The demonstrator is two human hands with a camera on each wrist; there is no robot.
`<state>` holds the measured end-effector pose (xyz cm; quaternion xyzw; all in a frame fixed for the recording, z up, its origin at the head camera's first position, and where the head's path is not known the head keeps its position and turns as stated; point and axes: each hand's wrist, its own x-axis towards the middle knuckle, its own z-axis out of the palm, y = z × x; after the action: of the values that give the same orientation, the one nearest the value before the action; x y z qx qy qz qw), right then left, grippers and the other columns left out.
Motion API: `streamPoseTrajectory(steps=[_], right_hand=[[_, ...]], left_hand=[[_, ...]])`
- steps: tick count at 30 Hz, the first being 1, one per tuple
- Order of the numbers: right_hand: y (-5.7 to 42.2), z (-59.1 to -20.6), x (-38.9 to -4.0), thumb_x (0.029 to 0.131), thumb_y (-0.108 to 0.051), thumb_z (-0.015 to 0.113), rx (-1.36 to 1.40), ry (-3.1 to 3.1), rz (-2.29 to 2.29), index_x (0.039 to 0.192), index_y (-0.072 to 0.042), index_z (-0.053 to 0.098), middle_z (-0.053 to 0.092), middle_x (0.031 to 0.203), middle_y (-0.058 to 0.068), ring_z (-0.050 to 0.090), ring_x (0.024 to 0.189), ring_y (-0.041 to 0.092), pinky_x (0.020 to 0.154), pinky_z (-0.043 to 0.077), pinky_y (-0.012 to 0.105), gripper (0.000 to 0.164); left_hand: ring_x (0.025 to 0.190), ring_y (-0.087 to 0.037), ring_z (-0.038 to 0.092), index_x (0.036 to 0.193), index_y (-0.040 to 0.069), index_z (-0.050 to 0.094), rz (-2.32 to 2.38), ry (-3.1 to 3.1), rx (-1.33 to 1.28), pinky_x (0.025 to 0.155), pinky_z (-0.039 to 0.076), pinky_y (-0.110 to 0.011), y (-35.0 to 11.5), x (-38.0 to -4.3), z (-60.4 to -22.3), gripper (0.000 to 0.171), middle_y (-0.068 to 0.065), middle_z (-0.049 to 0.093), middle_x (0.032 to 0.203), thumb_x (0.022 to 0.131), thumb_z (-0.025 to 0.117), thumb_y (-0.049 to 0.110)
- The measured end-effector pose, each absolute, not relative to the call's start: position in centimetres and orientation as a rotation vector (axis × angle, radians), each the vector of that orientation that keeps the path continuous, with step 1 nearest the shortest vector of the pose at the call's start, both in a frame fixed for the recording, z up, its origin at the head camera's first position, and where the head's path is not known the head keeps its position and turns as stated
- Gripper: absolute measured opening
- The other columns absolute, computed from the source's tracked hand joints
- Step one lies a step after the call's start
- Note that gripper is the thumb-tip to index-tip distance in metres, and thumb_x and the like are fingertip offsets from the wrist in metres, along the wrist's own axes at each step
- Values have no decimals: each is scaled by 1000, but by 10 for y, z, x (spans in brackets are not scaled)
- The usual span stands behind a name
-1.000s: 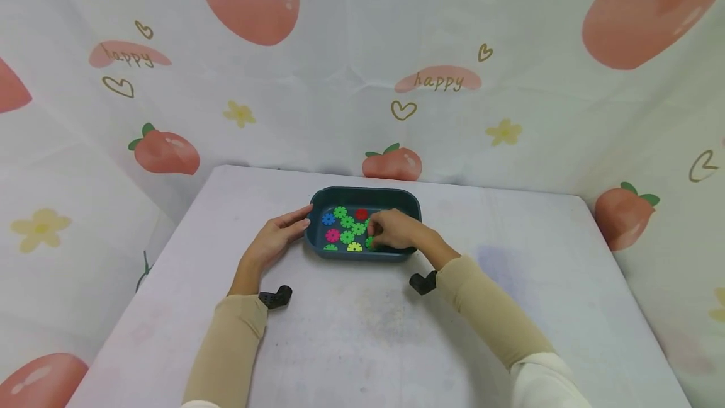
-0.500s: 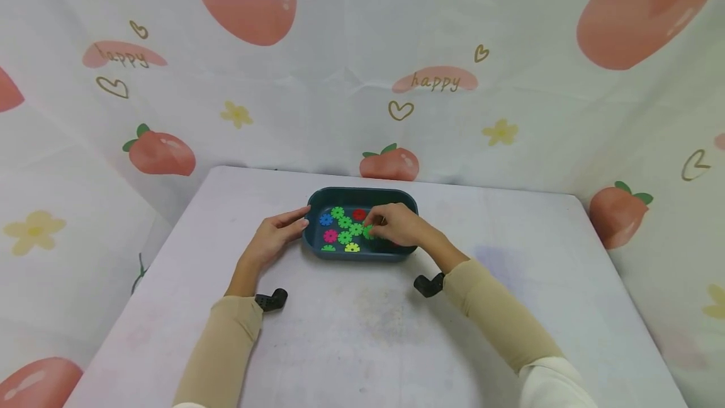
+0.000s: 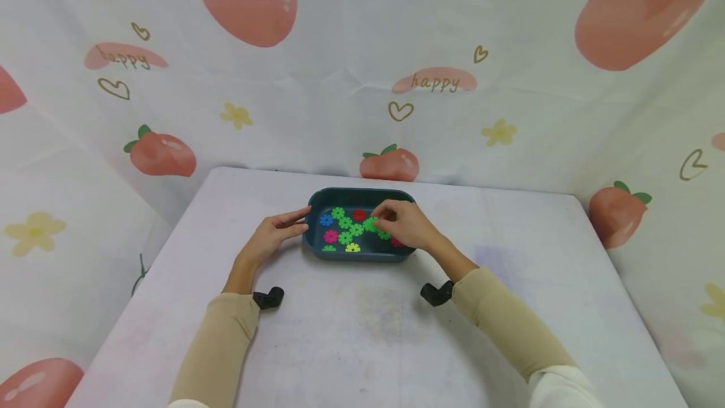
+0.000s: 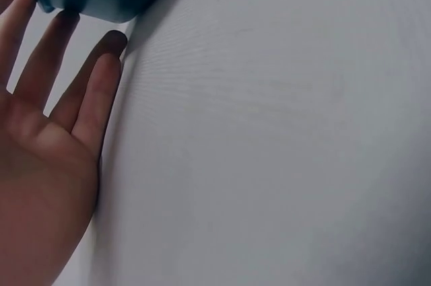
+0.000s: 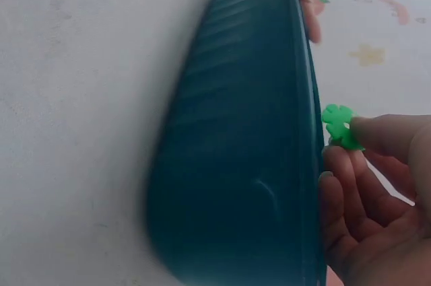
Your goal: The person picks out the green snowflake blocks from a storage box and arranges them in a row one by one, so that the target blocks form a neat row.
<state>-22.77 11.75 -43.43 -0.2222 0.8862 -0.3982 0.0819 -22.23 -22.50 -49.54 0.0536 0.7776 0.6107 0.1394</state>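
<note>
A dark teal plastic tray [image 3: 362, 255] holds several flat notched discs, among them a blue disc [image 3: 326, 220], a red disc [image 3: 359, 215], a pink disc [image 3: 331, 236] and a yellow disc [image 3: 353, 247]. Above the tray's right half, my right hand [image 3: 404, 222] pinches a green notched disc [image 5: 340, 124] between thumb and fingers, at about rim height in the right wrist view. My left hand [image 3: 270, 238] has its fingers extended, with fingertips at the tray's left end. The left wrist view shows those fingers [image 4: 40, 70] straight against the tray wall.
The tray stands on a white table [image 3: 351, 332] toward its back edge. Behind and beside the table hangs a white cloth [image 3: 317, 68] printed with peaches, flowers and hearts. A black wrist device [image 3: 270, 298] sits on the left wrist, another black device [image 3: 437, 293] on the right.
My right hand has risen from the tray's floor with the green disc and shifted slightly right. More green and pink discs show beneath it. My left hand stays at the tray's end.
</note>
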Motion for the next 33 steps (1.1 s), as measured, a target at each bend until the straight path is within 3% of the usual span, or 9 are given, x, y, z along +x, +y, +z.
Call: streamPoseTrajectory(steps=[8, 19, 28, 33], right_hand=[[126, -430, -227, 97, -22, 70, -597, 2632, -1322, 110, -12, 73, 73, 93, 4, 64, 81, 17, 73, 55, 29, 17], [134, -427, -231, 97, -24, 71, -421, 2556, -1531, 112, -9, 71, 74, 98, 17, 66, 92, 44, 74, 56, 30, 21], [149, -424, -235, 96, -26, 73, -229, 2517, -1681, 112, -7, 71, 74, 103, 20, 70, 92, 31, 75, 58, 31, 26], [159, -423, -237, 96, -31, 72, -112, 2528, -1708, 115, -7, 71, 73, 102, 13, 69, 91, 27, 76, 58, 30, 31]], left_hand=[[153, -26, 36, 148, 20, 55, 1748, 2219, 162, 128, 25, -53, -226, -224, -495, 60, -3, 49, 158, 94, 74, 37], [155, -25, 32, 150, 19, 54, 1770, 2182, 144, 129, 22, -53, -229, -222, -494, 61, -4, 46, 160, 94, 74, 36], [156, -26, 30, 150, 19, 53, 1778, 2158, 144, 130, 19, -54, -229, -225, -498, 62, -4, 45, 161, 94, 74, 36], [156, -26, 30, 150, 19, 53, 1781, 2154, 136, 130, 19, -54, -228, -225, -497, 62, -4, 45, 161, 94, 74, 35]])
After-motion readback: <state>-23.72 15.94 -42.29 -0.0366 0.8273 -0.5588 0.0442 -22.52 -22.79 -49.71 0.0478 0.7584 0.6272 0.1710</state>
